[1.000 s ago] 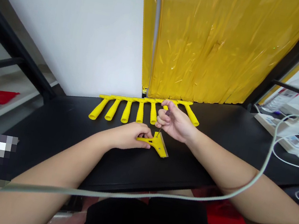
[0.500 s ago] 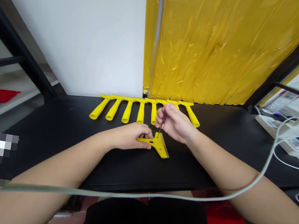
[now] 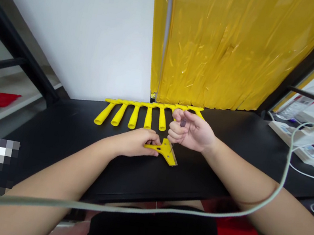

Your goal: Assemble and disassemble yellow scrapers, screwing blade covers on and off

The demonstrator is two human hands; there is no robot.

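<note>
My left hand (image 3: 139, 143) grips the handle of a yellow scraper (image 3: 166, 150) with a thin metal blade along its right edge. The scraper is held low over the black table, its head pointing right. Closed around a small screwdriver (image 3: 183, 122), my right hand (image 3: 192, 130) is just above and to the right of the scraper. The screwdriver's thin shaft slants down to the scraper head, near the blade side; whether the tip touches cannot be made out. Two screw spots show on the head.
Several more yellow scrapers (image 3: 133, 116) lie in a row along the back of the black table (image 3: 60, 133). Power strips (image 3: 302, 146) and a plastic bottle (image 3: 304, 100) stand at the right. A pale cable (image 3: 159, 210) crosses in front of my arms.
My right hand has moved right and slightly down with the screwdriver, whose shaft has left the upper screw spot for the blade side. My left hand and the scraper have hardly moved.
</note>
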